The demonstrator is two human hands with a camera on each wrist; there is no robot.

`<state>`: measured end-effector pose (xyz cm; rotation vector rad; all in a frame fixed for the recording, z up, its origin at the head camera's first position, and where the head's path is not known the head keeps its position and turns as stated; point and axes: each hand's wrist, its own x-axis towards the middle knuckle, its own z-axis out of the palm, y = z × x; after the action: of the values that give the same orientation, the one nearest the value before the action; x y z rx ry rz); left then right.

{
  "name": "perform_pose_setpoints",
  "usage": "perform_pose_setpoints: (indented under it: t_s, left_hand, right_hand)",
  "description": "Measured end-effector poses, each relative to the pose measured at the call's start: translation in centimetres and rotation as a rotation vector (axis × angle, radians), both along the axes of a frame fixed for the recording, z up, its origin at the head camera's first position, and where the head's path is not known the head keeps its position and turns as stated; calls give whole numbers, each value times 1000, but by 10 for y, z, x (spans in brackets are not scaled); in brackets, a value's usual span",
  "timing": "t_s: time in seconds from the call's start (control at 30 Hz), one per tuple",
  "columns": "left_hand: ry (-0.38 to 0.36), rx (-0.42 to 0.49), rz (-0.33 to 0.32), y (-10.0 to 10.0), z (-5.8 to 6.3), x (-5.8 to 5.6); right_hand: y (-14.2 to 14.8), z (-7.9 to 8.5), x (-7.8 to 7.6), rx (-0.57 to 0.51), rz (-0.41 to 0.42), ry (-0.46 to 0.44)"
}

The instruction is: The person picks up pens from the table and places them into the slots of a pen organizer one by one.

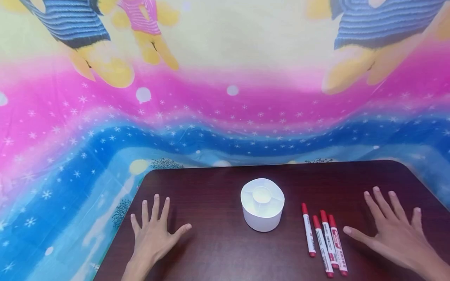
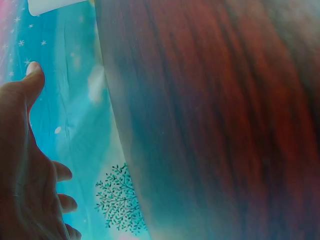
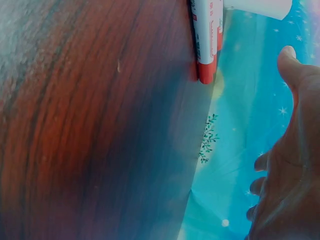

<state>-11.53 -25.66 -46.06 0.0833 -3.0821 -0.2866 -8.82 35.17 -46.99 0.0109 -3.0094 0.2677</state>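
Nothing is grasped by the left hand (image 1: 152, 238) or by the right hand (image 1: 399, 240), the fingers of both being spread and relaxed. Near the right hand, on its thumb side, four red-capped markers (image 1: 323, 246) are laid on one dark table (image 1: 204, 242), three close together and one slightly apart; they are judged light, stiff, smooth and apt to roll, so each is best pinched at mid-barrel. Farther from this hand, one white divided container (image 1: 263, 222) is seen upright, probably light and thin-walled, best held around its outer wall.
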Motion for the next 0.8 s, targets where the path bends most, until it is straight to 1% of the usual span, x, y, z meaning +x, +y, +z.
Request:
perform_pose_setpoints:
  t_s: [0.27, 0.4, 0.57, 0.8]
  left_hand:
    - [-22, 4, 4, 2, 2, 1]
    - [-22, 8, 8, 5, 2, 0]
    - [-22, 10, 2, 10, 2, -1]
    - [-14, 15, -9, 17, 3, -2]
  right_hand:
    - [2, 1, 1, -18, -13, 37]
    - [1, 3, 1, -20, -8, 27]
    - [-5, 4, 3, -38, -26, -7]
    - [-15, 5, 1, -64, -18, 3]
